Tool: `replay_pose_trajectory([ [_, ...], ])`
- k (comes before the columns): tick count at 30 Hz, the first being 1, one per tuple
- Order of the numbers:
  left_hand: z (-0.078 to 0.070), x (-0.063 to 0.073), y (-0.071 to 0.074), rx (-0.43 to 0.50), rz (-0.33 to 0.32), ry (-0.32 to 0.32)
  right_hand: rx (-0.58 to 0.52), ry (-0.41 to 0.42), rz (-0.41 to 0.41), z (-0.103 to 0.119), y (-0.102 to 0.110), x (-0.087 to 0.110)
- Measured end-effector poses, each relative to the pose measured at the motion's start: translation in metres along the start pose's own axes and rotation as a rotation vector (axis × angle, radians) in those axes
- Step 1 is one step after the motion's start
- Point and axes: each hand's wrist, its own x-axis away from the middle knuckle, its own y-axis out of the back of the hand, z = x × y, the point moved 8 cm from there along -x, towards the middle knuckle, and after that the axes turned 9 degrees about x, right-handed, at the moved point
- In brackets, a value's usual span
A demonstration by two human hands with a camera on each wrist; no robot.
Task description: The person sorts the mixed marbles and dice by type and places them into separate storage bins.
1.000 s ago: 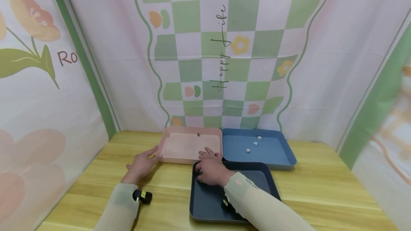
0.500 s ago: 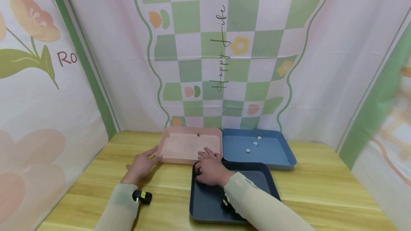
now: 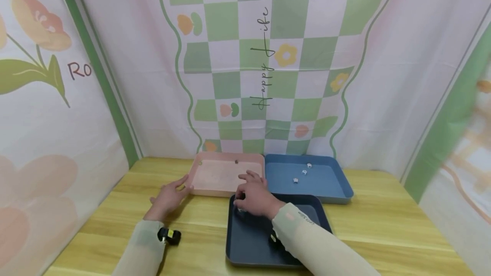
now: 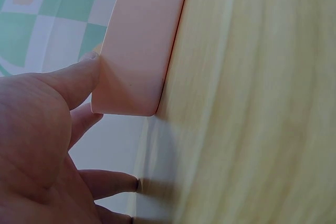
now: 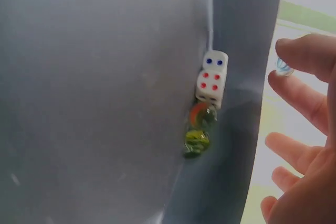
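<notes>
Clearly nearest, the right hand (image 3: 256, 197), with a marble (image 5: 284, 66) pinched at the tips of thumb and index finger and with the other fingers held apart. Round, so without a long axis to turn; mainly a question of place. In the right wrist view, out past the wall of the dark tray (image 3: 249, 242) rather than above its floor; in the head view, hidden by the fingers near that tray's far left corner. Cannot tell the exact height over the rim.

Key relation, by judgement: from the marble to the pink tray (image 3: 218, 178), just ahead and toward the left, with its long side running left to right and its near wall close by the dark tray's far wall. Ahead and to the right instead, the blue tray (image 3: 326, 178), with three dice (image 3: 304, 172) inside.

Well left of the marble, the left hand (image 3: 168, 199), fingers spread, thumb and index finger at the pink tray's near left corner. Probably better placed for steadying than for taking the marble.

Also close to the right hand, along a dark wall: two dice (image 5: 211, 84) and more marbles (image 5: 197, 140), untouched.
</notes>
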Motion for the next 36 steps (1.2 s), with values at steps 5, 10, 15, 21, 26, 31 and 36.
replay_pose_trajectory([
  [5, 0.000, 0.001, 0.000, 0.000, 0.002, -0.002, -0.021, -0.106, -0.049, -0.014, 0.012, -0.004],
  [10, 0.001, 0.001, 0.001, 0.011, 0.003, -0.005, -0.067, -0.252, -0.140, -0.037, 0.027, -0.007],
  [15, 0.001, 0.001, 0.001, 0.017, 0.002, -0.004, -0.030, -0.349, -0.189, -0.055, 0.038, -0.008],
  [21, 0.003, 0.001, 0.001, 0.023, 0.000, 0.000, 0.012, -0.448, -0.160, -0.074, 0.038, -0.012],
  [26, 0.003, 0.001, 0.001, 0.026, 0.006, -0.003, -0.009, -0.481, -0.151, -0.084, 0.035, -0.015],
  [31, 0.001, 0.001, 0.001, 0.030, 0.002, -0.001, -0.068, -0.512, -0.136, -0.090, 0.031, -0.016],
  [36, -0.001, 0.001, 0.001, 0.028, 0.004, -0.001, -0.098, -0.551, -0.181, -0.094, 0.034, -0.016],
])
